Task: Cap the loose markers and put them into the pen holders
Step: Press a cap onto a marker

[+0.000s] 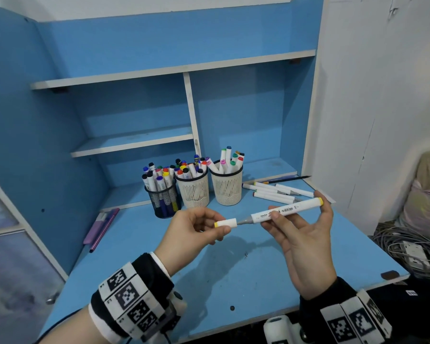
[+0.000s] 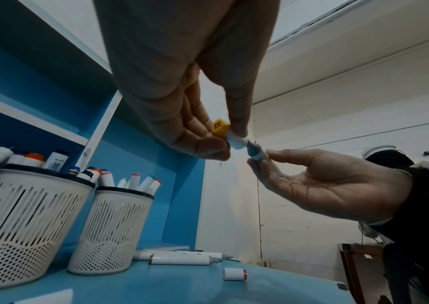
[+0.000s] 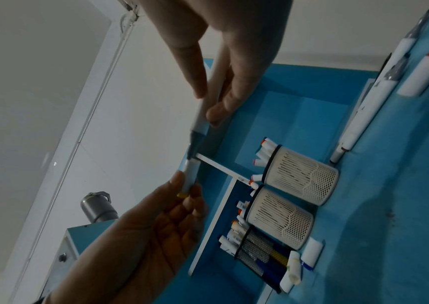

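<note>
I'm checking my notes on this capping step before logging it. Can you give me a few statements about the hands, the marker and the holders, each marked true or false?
1. The left hand pinches a yellow-ended cap. True.
2. The cap is already pushed fully onto the marker. False: the grey tip is still exposed, just at the cap's mouth.
3. The right hand holds the marker by its barrel. True.
4. All three pen holders are white. False: the black mesh holder stands left of two white holders.
5. No loose markers remain on the desk. False: several uncapped markers lie right of the holders.
</note>
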Demonstrator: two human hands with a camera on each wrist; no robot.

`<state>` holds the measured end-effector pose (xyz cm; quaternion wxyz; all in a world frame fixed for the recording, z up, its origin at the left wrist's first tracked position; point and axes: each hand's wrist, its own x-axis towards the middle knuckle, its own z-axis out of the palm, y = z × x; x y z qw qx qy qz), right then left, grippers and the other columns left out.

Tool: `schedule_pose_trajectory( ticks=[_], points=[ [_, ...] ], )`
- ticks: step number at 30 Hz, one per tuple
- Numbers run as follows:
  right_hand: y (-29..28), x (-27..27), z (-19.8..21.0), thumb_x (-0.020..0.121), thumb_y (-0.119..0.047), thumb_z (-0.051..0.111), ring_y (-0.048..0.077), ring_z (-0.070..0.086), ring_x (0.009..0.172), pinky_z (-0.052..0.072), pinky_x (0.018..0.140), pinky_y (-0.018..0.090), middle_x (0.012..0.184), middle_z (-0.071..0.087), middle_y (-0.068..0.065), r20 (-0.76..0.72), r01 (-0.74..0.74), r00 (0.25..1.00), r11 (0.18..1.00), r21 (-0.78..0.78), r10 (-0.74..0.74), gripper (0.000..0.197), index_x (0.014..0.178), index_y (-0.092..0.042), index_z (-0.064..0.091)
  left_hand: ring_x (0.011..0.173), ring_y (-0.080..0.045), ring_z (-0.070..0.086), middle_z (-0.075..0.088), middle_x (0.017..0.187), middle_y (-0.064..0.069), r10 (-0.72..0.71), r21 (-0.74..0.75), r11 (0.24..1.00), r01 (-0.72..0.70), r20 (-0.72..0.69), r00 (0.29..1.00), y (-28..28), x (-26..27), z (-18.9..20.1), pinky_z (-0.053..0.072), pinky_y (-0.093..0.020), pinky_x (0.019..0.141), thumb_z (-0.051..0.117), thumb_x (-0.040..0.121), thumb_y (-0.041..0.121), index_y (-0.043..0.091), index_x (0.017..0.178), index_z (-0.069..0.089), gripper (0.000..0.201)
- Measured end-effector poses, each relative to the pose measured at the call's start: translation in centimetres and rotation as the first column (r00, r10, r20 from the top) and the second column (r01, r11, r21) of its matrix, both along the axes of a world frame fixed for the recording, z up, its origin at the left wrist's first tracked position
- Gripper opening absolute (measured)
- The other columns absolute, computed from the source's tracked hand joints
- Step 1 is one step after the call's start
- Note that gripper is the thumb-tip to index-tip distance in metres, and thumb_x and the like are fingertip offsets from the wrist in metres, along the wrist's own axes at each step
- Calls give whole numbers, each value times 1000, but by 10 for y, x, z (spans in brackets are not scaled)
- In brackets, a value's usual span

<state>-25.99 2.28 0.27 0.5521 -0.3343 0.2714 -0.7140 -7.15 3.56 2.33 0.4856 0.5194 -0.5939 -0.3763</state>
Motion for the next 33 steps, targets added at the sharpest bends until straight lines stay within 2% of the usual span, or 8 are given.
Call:
schedule_pose_trajectory(
  ticks=[2,6,11,15,22,25,29,33],
  points=[
    [2,3,0,46,-16,77,24,68,84,56,69,32,86,68,19,17,3,1000,1000,-1,-3,98,132,-35,34,60,-15,65,68,65,-5,14,1,1000,-14,-43,999,3,-1,-2,50,-20,54,74,75,1,4,84,69,11],
    [4,8,-1,41,-20,83,30,68,87,57,70,33,92,67,26,33,-11,999,1000,3,11,101,129,-36,36,60,-15,66,69,65,-5,30,15,999,-28,-117,993,9,0,-5,51,-20,55,70,78,0,1,88,68,11],
    [6,11,0,43,-19,79,29,67,88,56,69,32,89,68,23,30,-7,1000,1000,-3,8,91,122,-33,37,63,-18,68,72,74,-14,50,34,998,-44,-199,979,13,3,-3,52,-21,57,70,78,0,0,91,69,14],
    [9,14,2,44,-20,78,30,66,85,57,69,32,96,64,30,25,-20,999,1000,6,20,97,129,-29,33,65,-19,68,71,81,-20,34,33,999,-27,-257,966,17,5,0,53,-22,59,67,79,0,1,93,69,13],
    [16,18,0,48,-18,76,25,70,78,58,72,35,88,69,25,-17,-37,999,999,-11,37,89,125,-28,33,64,-17,69,71,72,-13,-1,42,999,8,-175,985,20,3,-2,52,-20,58,70,76,-2,-3,93,68,17],
    [19,20,-1,56,-13,74,25,70,79,58,73,34,89,69,25,-33,-19,999,1000,-21,18,80,123,-26,33,65,-17,69,72,73,-13,-4,41,999,12,-190,982,21,0,-1,53,-20,59,69,77,-2,-1,93,70,16],
    [20,23,-2,79,12,61,24,70,80,57,76,33,86,70,20,-48,1,999,998,-61,-4,72,130,-27,28,64,-18,69,72,72,-13,-21,16,1000,24,-180,984,19,-1,2,53,-21,59,68,77,-3,3,91,72,15],
    [21,30,-2,82,12,59,24,70,76,57,74,32,94,66,25,-31,29,999,997,-71,-31,78,134,-32,23,62,-20,68,71,71,-15,-70,-11,998,69,-204,977,17,-1,7,53,-21,58,64,80,-5,1,94,71,16]
  ],
)
